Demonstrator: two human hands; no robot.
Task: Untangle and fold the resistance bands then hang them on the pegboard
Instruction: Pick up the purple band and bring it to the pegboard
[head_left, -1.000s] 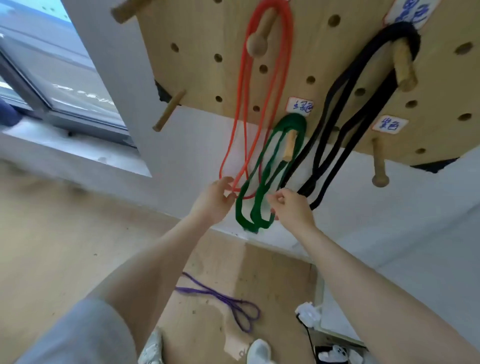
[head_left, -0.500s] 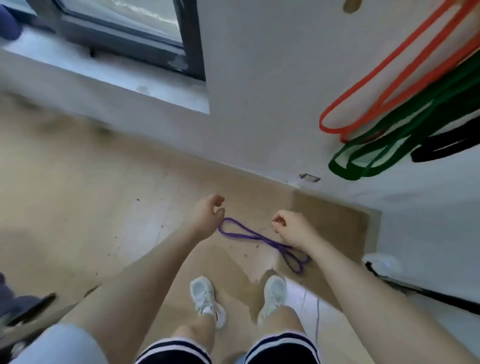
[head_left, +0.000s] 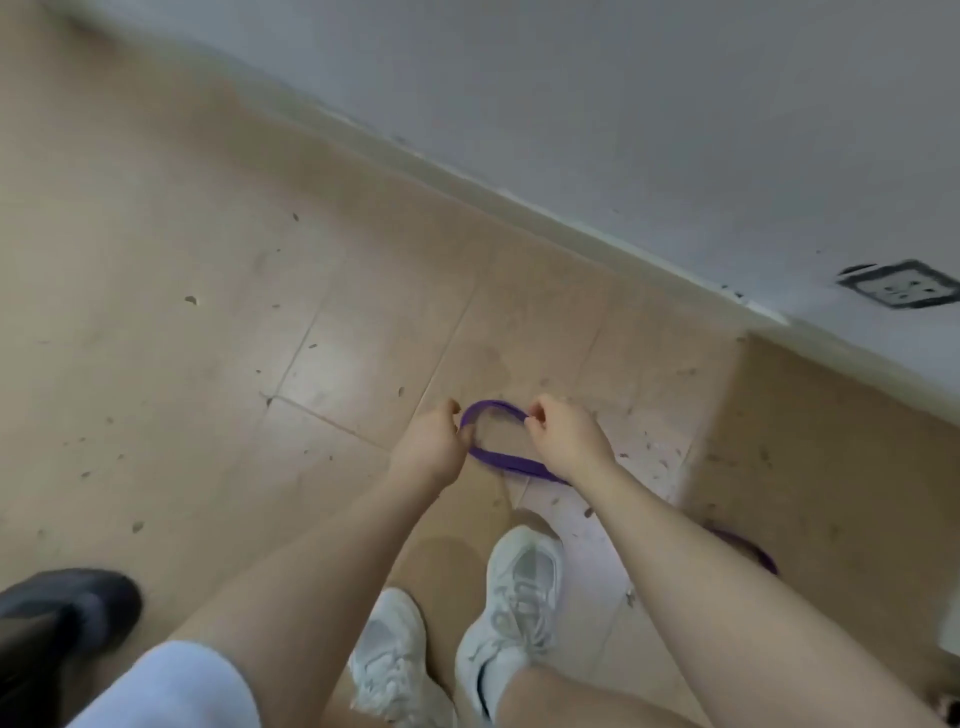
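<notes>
Down near the middle of the frame, both hands meet over the tiled floor (head_left: 208, 322) at a purple band (head_left: 506, 461). The left hand (head_left: 431, 451) has its fingers curled round the left side of the band's loop, and the right hand (head_left: 570, 440) pinches the right side. The band's other end trails off lower right behind the right forearm. White shoes (head_left: 511, 587) stand below.

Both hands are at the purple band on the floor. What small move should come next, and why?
Probably lift the purple band clear of the floor. The left hand and right hand each pinch its near loop, while its far end trails beyond the right forearm.
</notes>
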